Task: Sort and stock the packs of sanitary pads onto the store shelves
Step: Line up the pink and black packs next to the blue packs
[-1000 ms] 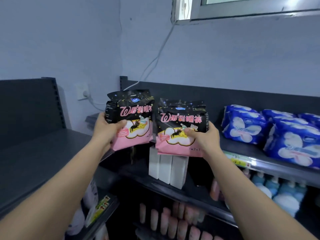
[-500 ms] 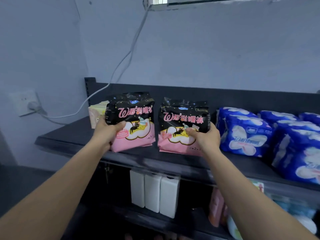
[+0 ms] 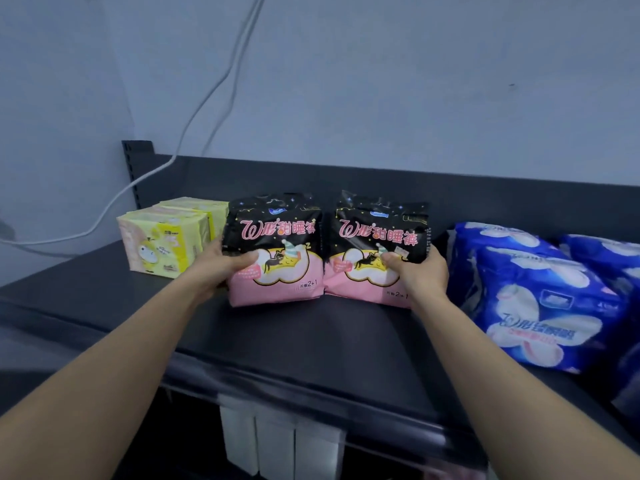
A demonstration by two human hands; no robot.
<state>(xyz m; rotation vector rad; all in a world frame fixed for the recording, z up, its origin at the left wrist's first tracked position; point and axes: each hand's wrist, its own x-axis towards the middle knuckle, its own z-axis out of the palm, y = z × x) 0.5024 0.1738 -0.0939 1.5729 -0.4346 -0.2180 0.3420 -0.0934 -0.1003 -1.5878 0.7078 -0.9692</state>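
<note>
Two black-and-pink packs stand upright side by side on the dark top shelf (image 3: pixel 311 344). My left hand (image 3: pixel 221 268) grips the left pack (image 3: pixel 277 244) by its left edge, thumb across the front. My right hand (image 3: pixel 419 271) grips the right pack (image 3: pixel 377 244) by its right edge, thumb on the front. The packs' bottoms touch the shelf and their inner edges nearly meet.
Yellow packs (image 3: pixel 166 237) sit to the left of the pair, near the shelf's upright. Blue packs (image 3: pixel 533 292) fill the shelf on the right. White cartons (image 3: pixel 277 441) stand on the shelf below. A white cable (image 3: pixel 207 98) runs down the wall behind.
Both hands moved the two packs forward and down from in front of the shelf onto the top shelf. My view has come closer and shifted left.
</note>
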